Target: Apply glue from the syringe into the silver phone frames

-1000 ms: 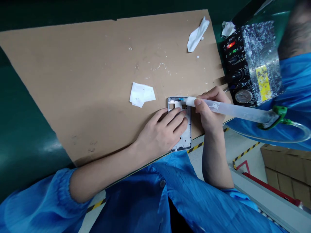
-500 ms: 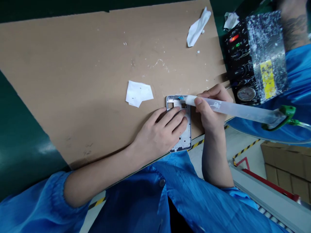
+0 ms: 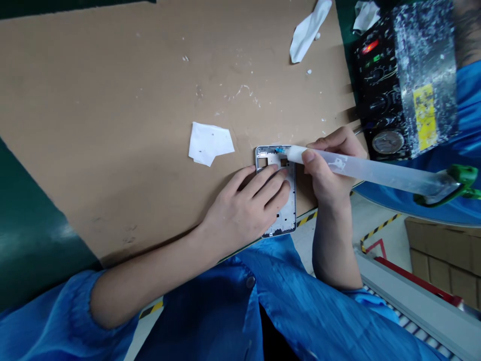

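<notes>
A silver phone frame [image 3: 286,213] lies on a brown cardboard sheet [image 3: 112,100] near its lower right edge. My left hand [image 3: 244,208] rests flat on the frame, fingers stretched out and pressing it down. My right hand [image 3: 330,168] grips a long translucent glue syringe [image 3: 376,172] like a pen. The syringe's blue tip [image 3: 280,150] touches the top edge of the frame. A green cap [image 3: 464,178] with a hose closes the syringe's far end.
A folded white wipe [image 3: 208,143] lies left of the frame, and a crumpled one [image 3: 310,30] lies at the sheet's top. A black dispenser box [image 3: 406,80] with dials and lights stands at the right. Another person's blue sleeve [image 3: 466,100] is behind it. Cardboard boxes [image 3: 443,255] sit below right.
The view has shifted slightly; everything sits a little lower-left to upper-right differently. Both hands, the frame and the syringe tip keep the same positions relative to each other.
</notes>
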`<control>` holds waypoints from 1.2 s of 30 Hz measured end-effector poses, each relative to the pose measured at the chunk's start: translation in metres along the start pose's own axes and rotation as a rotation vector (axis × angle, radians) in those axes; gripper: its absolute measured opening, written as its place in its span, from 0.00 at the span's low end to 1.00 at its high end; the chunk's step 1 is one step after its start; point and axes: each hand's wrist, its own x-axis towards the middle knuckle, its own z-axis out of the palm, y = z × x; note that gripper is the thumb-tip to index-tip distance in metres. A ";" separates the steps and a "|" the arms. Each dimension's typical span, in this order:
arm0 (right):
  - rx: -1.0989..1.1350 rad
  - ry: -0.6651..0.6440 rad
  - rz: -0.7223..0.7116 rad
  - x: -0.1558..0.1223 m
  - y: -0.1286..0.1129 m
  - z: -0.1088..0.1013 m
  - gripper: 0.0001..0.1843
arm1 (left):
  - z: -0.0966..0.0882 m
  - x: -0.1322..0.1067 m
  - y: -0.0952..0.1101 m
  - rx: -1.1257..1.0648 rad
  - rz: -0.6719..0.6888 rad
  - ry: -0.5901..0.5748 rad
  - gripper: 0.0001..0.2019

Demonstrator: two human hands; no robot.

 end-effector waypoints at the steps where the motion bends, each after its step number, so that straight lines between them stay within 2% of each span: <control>1: 0.008 0.005 -0.012 0.000 0.001 0.000 0.21 | 0.000 0.000 0.000 0.003 -0.002 0.009 0.20; 7: 0.064 0.014 -0.027 0.002 0.002 0.003 0.19 | -0.001 0.001 0.001 0.013 -0.007 0.042 0.19; 15: 0.034 0.030 -0.014 0.002 0.000 0.004 0.21 | -0.001 0.002 0.000 0.010 -0.008 0.046 0.18; 36: 0.040 0.019 -0.030 0.000 0.007 0.003 0.20 | -0.003 0.002 0.000 0.028 -0.001 -0.007 0.20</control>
